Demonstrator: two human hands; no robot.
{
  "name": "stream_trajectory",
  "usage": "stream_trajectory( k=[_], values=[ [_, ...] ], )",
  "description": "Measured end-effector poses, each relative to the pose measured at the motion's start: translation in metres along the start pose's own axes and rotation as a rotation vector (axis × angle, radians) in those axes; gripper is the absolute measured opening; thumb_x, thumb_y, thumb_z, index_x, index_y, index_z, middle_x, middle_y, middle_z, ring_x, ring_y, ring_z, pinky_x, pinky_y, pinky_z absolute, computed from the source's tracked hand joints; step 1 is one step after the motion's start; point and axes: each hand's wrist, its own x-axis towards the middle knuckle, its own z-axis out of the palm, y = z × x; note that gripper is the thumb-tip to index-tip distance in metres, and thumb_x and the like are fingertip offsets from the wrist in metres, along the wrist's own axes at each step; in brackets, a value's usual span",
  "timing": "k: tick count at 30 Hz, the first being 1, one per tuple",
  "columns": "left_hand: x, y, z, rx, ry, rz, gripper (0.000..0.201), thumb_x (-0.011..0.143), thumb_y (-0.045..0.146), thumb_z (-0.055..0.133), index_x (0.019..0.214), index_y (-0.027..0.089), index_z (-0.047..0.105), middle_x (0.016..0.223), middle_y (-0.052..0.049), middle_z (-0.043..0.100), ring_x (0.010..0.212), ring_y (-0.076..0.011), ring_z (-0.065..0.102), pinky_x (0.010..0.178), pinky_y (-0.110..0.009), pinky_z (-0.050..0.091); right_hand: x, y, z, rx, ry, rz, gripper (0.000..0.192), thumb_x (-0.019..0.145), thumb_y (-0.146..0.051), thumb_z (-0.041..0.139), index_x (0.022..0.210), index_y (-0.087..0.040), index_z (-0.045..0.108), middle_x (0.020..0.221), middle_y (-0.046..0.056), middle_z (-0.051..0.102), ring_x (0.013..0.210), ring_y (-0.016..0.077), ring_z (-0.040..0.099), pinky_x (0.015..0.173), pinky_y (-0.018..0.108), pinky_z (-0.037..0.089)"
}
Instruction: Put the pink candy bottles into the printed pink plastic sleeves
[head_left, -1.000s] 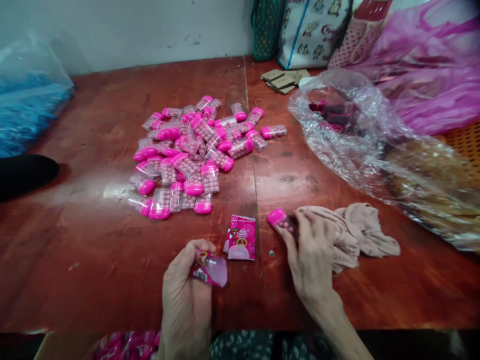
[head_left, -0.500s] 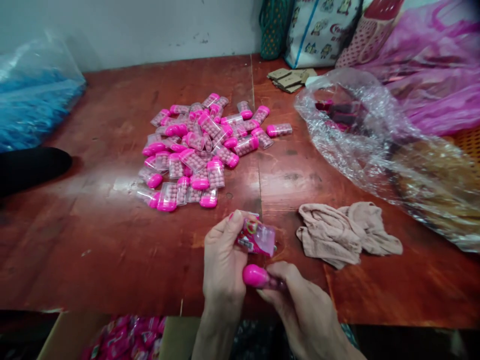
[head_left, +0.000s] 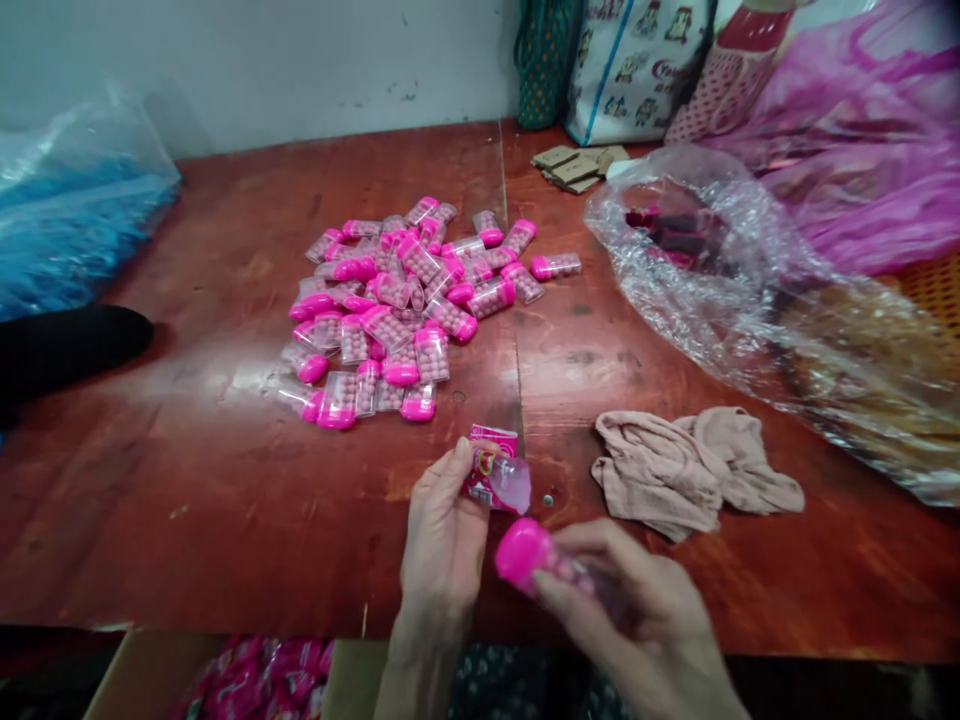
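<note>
My left hand is closed on a small pink printed wrapper, pinched under the thumb, with its clear end facing right. Just below and to the right, my right hand grips a clear candy container by its body. Its pink cap points left at the wrapper but stays apart from it. Small round pink candies show through the clear wall. Farther back on the table lies a loose pile of similar pink-capped candy containers.
A beige cloth lies to the right, near a crumpled clear plastic bag. At left are a bag of blue pieces and a black rounded object. Below the table edge, a cardboard box holds pink packets.
The candy container in my right hand has turned, showing more of its cap and candies. My left hand and the wrapper have shifted slightly left.
</note>
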Motion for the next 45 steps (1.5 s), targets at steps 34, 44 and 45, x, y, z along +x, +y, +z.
stream_trajectory(
  k=[34,44,45],
  values=[
    [0.003,0.006,-0.017,0.545,-0.434,-0.021,0.019,0.077,0.029,0.061,0.084,0.013,0.070,0.074,-0.007,0.066,0.063,-0.0141,0.057,0.060,-0.022,0.044,0.022,0.022,-0.034,-0.163,-0.202,0.009,0.033,0.089,-0.029,0.052,0.122,-0.030,0.055,0.106,0.002,0.067,0.093,0.0183,0.061,0.078,0.030,0.050],
    [0.002,0.016,-0.032,0.696,-0.394,-0.017,0.027,0.057,0.012,0.077,0.084,0.017,0.072,0.071,-0.003,0.068,0.068,-0.0162,0.061,0.068,-0.025,0.047,0.019,0.026,-0.019,0.039,-0.151,-0.005,0.027,0.091,-0.027,0.049,0.115,-0.029,0.059,0.104,0.000,0.066,0.089,0.0135,0.062,0.075,0.023,0.051],
    [0.001,0.018,-0.033,0.710,-0.434,-0.039,0.025,0.059,0.012,0.075,0.084,0.016,0.072,0.070,-0.003,0.067,0.067,-0.0162,0.061,0.068,-0.025,0.047,0.017,0.027,-0.018,0.053,-0.155,0.001,0.026,0.091,-0.027,0.048,0.114,-0.029,0.060,0.103,0.000,0.066,0.088,0.0133,0.062,0.074,0.023,0.050]
  ],
)
